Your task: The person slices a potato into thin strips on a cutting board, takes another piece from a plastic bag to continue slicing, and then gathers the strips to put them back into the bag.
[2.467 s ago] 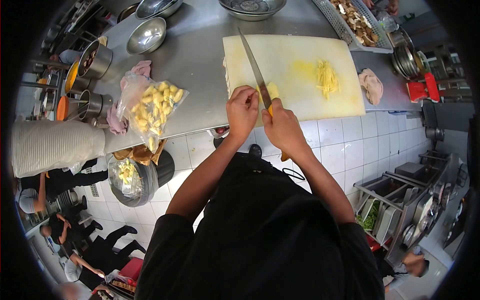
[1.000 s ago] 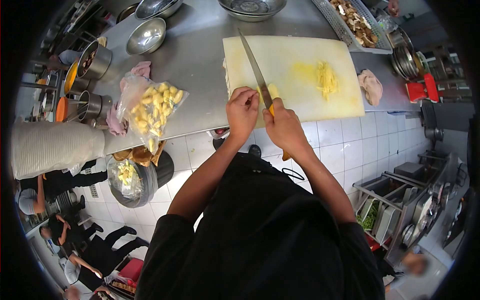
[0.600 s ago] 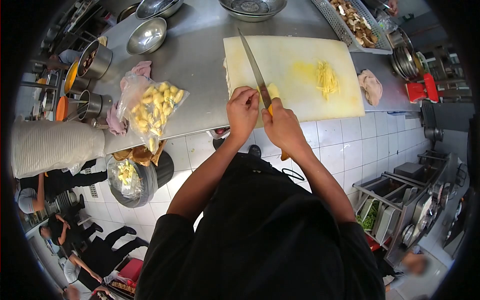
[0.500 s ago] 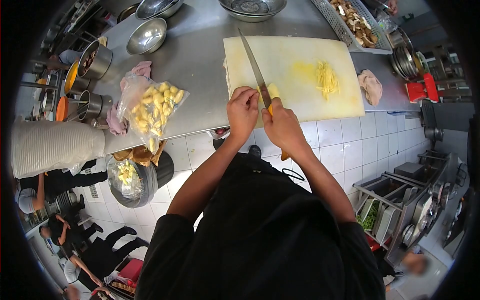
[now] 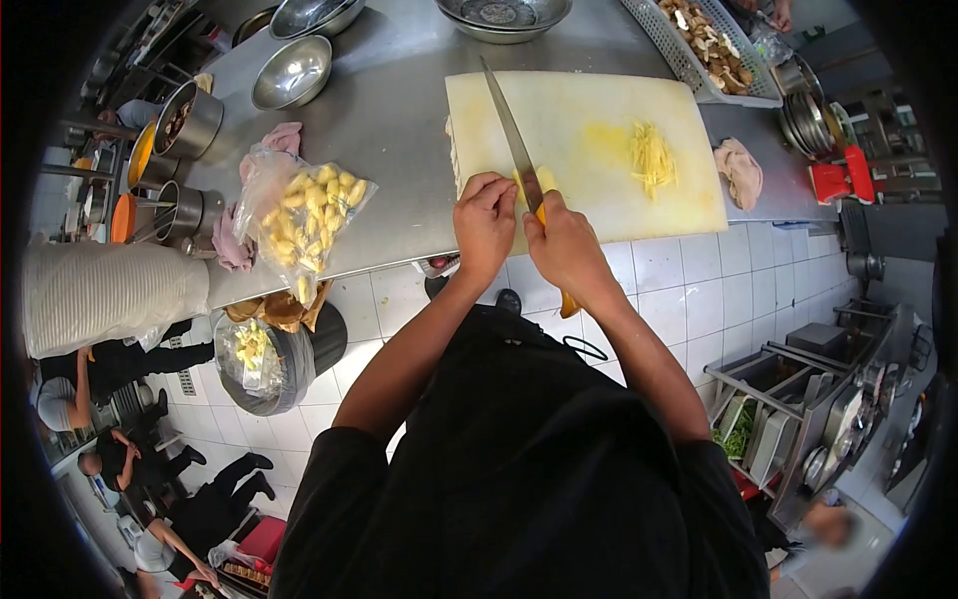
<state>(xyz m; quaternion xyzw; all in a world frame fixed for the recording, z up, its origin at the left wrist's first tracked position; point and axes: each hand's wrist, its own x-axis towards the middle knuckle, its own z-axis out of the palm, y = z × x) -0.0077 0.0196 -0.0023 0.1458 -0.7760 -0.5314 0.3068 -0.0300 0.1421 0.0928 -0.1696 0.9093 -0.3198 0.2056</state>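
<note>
My right hand (image 5: pixel 571 250) grips the yellow handle of a long kitchen knife (image 5: pixel 511 122), its blade slanting up and left over the white cutting board (image 5: pixel 589 105). My left hand (image 5: pixel 485 225) is at the board's near edge with fingertips pinched beside the blade, against a small yellow piece mostly hidden by them. Pale yellow slices (image 5: pixel 545 179), looking like peeled ginger, lie just right of the blade. Farther right on the board sits a pile of thin yellow shreds (image 5: pixel 653 162). Left of the board, a clear plastic bag (image 5: pixel 311 215) holds many whole yellow pieces.
Metal bowls (image 5: pixel 291 73) stand at the back left, with pots (image 5: pixel 190 120) at the far left. A basket of cut mushrooms (image 5: pixel 714 50) is at the back right. A pink cloth (image 5: pixel 738 172) lies right of the board. A lined bin (image 5: pixel 261 374) stands below the table edge.
The knife's tip has shifted slightly to the right, and my right hand moved a little with it. My left hand stays nearly in place. People at lower left changed posture.
</note>
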